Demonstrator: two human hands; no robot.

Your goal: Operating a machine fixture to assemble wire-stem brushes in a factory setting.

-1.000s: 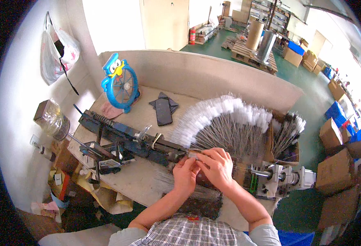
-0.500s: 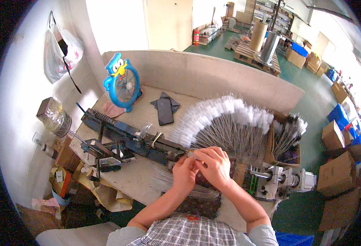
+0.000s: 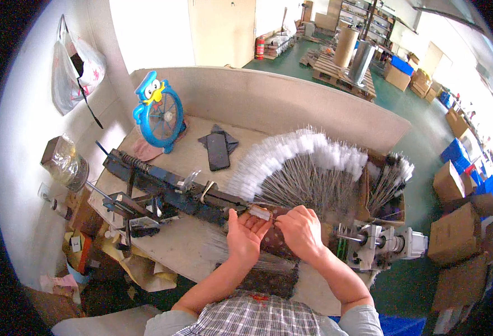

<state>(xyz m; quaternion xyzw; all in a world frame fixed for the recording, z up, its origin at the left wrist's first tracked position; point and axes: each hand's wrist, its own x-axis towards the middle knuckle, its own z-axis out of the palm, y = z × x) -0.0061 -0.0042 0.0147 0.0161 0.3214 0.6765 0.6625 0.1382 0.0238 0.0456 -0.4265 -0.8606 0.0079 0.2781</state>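
Observation:
My left hand (image 3: 245,238) is open, palm up, with its fingers stretched out beside a small white bristle piece (image 3: 261,213) at the end of the long dark machine (image 3: 173,187). Whether the fingertips touch that piece is unclear. Just to its right, my right hand (image 3: 300,231) is closed in a pinch; what its fingertips hold is hidden. Behind both hands, many white-tipped wire brushes (image 3: 308,173) lie fanned out on the table.
A cardboard box (image 3: 392,215) of dark and white brushes stands right of the fan, behind a metal motor unit (image 3: 384,243). A phone (image 3: 218,152) and a blue duck-shaped fan (image 3: 161,120) are at the back left. A low partition (image 3: 291,101) edges the table.
My hands, close together before, have moved apart. The left hand has opened and turned palm up, and the white bristle piece shows between them. The view has shifted slightly.

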